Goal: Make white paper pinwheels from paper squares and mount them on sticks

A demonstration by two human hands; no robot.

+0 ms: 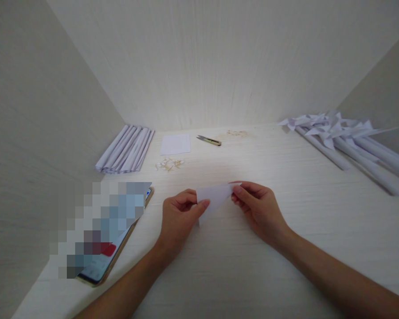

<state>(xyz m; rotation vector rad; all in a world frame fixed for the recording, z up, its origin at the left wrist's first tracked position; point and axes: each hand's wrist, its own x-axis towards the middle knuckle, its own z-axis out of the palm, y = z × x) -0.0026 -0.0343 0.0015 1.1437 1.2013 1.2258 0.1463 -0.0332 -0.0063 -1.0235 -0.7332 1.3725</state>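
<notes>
A folded piece of white paper (214, 196) is held up between both hands over the middle of the table. My left hand (182, 212) pinches its left end, with the thumb on the near face. The right corner sits between the thumb and fingers of my right hand (256, 206). The paper slants, and a small flap hangs below my left thumb. Beyond the hands lies a flat white paper square (175, 144). Close to that square are a loose heap of cotton swabs or small sticks (170, 164) and a pair of thread snips (209, 141).
Several rolled white paper tubes (126, 148) lie side by side at the back left. Paper pinwheels (332, 126) on tubes are piled at the back right. A phone (119, 248), partly blurred, lies at left. Small tan bits (237, 133) lie near the back wall.
</notes>
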